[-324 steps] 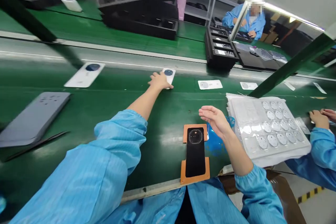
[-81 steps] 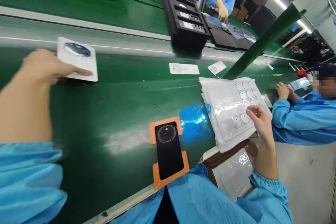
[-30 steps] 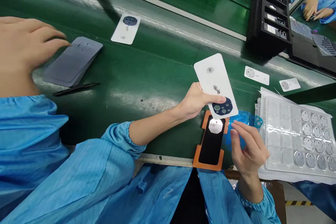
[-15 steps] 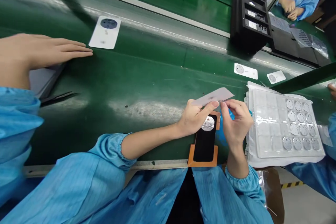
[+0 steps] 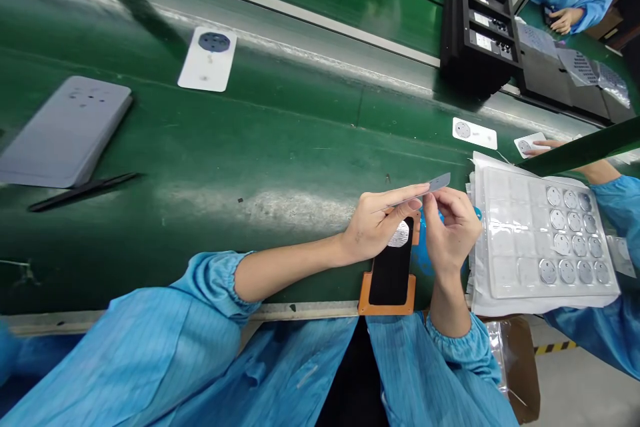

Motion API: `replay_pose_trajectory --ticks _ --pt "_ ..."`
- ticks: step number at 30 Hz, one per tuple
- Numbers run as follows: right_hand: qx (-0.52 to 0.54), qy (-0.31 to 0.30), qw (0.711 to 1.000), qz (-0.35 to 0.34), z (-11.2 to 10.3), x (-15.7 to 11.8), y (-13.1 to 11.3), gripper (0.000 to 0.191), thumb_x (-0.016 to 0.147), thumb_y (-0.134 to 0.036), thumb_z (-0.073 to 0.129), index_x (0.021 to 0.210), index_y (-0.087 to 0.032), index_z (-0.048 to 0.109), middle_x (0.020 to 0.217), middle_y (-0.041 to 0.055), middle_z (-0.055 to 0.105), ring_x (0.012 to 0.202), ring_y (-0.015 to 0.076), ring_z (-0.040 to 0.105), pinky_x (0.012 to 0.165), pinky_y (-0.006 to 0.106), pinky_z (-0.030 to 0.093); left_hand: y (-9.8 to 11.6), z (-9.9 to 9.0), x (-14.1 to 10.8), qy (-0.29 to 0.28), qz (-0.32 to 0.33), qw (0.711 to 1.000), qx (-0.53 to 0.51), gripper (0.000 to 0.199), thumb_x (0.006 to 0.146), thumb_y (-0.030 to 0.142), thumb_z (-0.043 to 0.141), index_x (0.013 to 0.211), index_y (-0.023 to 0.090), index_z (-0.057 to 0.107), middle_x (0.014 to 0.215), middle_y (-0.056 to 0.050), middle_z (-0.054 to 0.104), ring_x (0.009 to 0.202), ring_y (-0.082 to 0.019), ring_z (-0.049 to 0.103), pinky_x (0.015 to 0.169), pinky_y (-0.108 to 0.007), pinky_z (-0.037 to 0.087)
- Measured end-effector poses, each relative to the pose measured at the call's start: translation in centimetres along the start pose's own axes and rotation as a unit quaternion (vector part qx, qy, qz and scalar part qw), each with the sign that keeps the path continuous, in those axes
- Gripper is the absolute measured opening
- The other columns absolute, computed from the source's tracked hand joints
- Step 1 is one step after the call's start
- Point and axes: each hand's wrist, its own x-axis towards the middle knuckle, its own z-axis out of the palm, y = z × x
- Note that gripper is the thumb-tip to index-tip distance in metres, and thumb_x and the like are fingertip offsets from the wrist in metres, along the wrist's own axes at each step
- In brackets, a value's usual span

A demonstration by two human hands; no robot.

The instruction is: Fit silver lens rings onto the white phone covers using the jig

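Note:
My left hand (image 5: pixel 373 223) grips a thin grey phone back panel (image 5: pixel 440 181) between thumb and fingers, tilted nearly edge-on. My right hand (image 5: pixel 453 230) is closed in a pinch at the panel's near edge; whether anything small is between those fingertips is hidden. Under my hands, an orange fixture (image 5: pixel 385 309) holds a black phone-shaped plate (image 5: pixel 390 277) with a round silver, ridged disc (image 5: pixel 399 235) at its far end. A blue object (image 5: pixel 426 243) lies partly hidden behind my right wrist.
To the right, a clear tray (image 5: pixel 510 230) carries several round metal rings. White panels (image 5: pixel 205 73) lie along the back, one touched by a co-worker's hand (image 5: pixel 547 144). At left are stacked grey panels (image 5: pixel 55 133) and black tweezers (image 5: pixel 85 192). A black rack (image 5: pixel 457 47) stands behind.
The panel in my hands has turned from showing its pale face to nearly edge-on. A co-worker's hand has left the grey stack at left; another hand now reaches the far-right white panel.

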Motion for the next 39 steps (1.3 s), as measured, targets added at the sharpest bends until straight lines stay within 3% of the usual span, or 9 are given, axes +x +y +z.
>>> replay_pose_trajectory --ticks 12,15,19,23,27,31,34,37,39 --pt "-0.058 0.019 0.998 -0.026 0.0 0.3 -1.1 0.011 0.089 -0.027 0.061 0.081 -0.022 0.065 0.084 0.0030 0.071 0.078 0.0177 0.066 0.074 0.033 0.056 -2.3 -0.2 -0.6 -0.080 0.164 0.982 0.047 0.051 0.096 0.021 0.059 0.147 0.025 0.057 0.152 -0.006 0.055 0.140 -0.025 0.055 0.119 -0.040 0.045" --pt "-0.072 0.025 0.997 -0.031 0.4 0.4 -0.8 0.013 0.088 -0.023 0.057 0.076 -0.022 0.062 0.078 0.0016 0.068 0.073 0.0161 0.063 0.070 0.031 0.054 -2.0 0.2 -0.5 -0.071 0.082 0.994 0.032 0.040 0.100 0.033 0.057 0.138 0.023 0.066 0.134 -0.007 0.070 0.125 -0.026 0.067 0.106 -0.036 0.056" --pt "-0.077 0.042 0.995 0.038 -1.2 1.2 1.9 0.008 0.080 -0.022 0.058 0.074 -0.021 0.063 0.077 0.0019 0.068 0.072 0.0170 0.064 0.068 0.030 0.054 -1.3 -0.2 0.9 0.021 -0.080 0.995 -0.062 0.041 0.096 0.053 0.063 0.106 0.015 0.075 0.092 -0.009 0.079 0.083 -0.023 0.077 0.079 -0.031 0.063" --pt "-0.099 0.017 0.970 0.219 -5.5 1.3 6.6 0.012 0.077 -0.030 0.059 0.076 -0.020 0.065 0.069 0.0020 0.068 0.064 0.0189 0.065 0.063 0.031 0.053 -0.4 -2.3 2.7 0.077 -0.134 0.961 -0.228 0.049 0.088 0.050 0.076 0.119 0.013 0.065 0.106 -0.013 0.078 0.084 -0.021 0.076 0.074 -0.032 0.064" --pt "-0.189 -0.119 0.925 0.307 -7.6 -1.0 9.1 0.012 0.080 -0.031 0.058 0.073 -0.022 0.062 0.060 0.0001 0.065 0.056 0.0196 0.061 0.059 0.031 0.045 0.4 -4.1 2.5 0.090 -0.148 0.962 -0.210 0.045 0.087 0.047 0.078 0.115 0.013 0.067 0.106 -0.013 0.077 0.090 -0.022 0.076 0.076 -0.032 0.064" --pt "-0.316 -0.211 0.896 0.231 -7.5 -3.3 8.6 0.024 0.088 -0.034 0.056 0.066 -0.024 0.054 0.058 0.0011 0.062 0.056 0.0200 0.056 0.060 0.031 0.035 0.9 -4.7 0.2 0.071 -0.083 0.992 -0.057 0.038 0.090 0.052 0.072 0.104 0.017 0.074 0.105 -0.010 0.078 0.100 -0.027 0.074 0.079 -0.032 0.064" --pt "-0.314 -0.201 0.908 0.191 -8.5 -3.7 7.2 0.031 0.094 -0.042 0.058 0.069 -0.024 0.052 0.055 -0.0017 0.058 0.052 0.0177 0.053 0.058 0.030 0.034 1.3 -5.4 -1.9 -0.030 0.005 0.988 0.149 0.024 0.097 0.040 0.063 0.105 0.023 0.078 0.105 -0.005 0.079 0.105 -0.026 0.073 0.089 -0.032 0.062" --pt "-0.250 -0.191 0.940 0.135 -9.9 -3.9 5.3 0.030 0.096 -0.044 0.060 0.075 -0.023 0.056 0.060 -0.0030 0.060 0.052 0.0147 0.055 0.056 0.028 0.040 0.9 -5.7 -3.8 -0.174 0.164 0.923 0.301 0.032 0.099 0.024 0.058 0.128 0.028 0.070 0.129 -0.006 0.073 0.116 -0.026 0.071 0.104 -0.036 0.056" --pt "-0.192 -0.205 0.958 0.064 -10.2 -4.1 4.1 0.020 0.098 -0.038 0.060 0.086 -0.022 0.062 0.073 -0.0003 0.067 0.061 0.0147 0.063 0.059 0.028 0.049 0.1 -5.5 -4.8 -0.206 0.262 0.859 0.388 0.041 0.100 0.015 0.053 0.138 0.026 0.062 0.139 -0.010 0.067 0.125 -0.026 0.066 0.110 -0.039 0.052"
